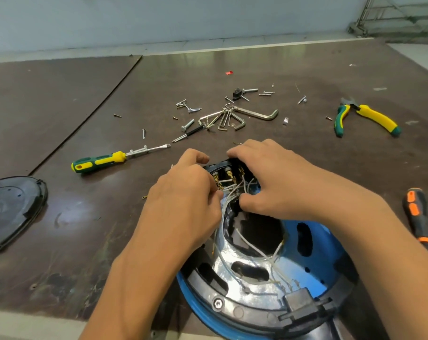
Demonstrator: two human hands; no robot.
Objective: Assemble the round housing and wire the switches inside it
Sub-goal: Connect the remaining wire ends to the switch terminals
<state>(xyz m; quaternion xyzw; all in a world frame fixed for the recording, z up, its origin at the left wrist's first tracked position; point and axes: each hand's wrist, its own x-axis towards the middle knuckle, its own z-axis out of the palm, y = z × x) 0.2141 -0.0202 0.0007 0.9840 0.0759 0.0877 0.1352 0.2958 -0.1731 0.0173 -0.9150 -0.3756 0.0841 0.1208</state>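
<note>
Round housing [313, 253] is lying open side up at the near tabletop [105, 231] edge, its neck pointing away. Left hand [186, 200] fingers are pinching white wires [232, 192]. Right hand [274, 182] fingers are gripping the switch block [229, 171], whose long axis is running left-right. Wiring looks underway. The black cover [12, 207] and screws [188, 106] are lying farther off, unfitted.
</note>
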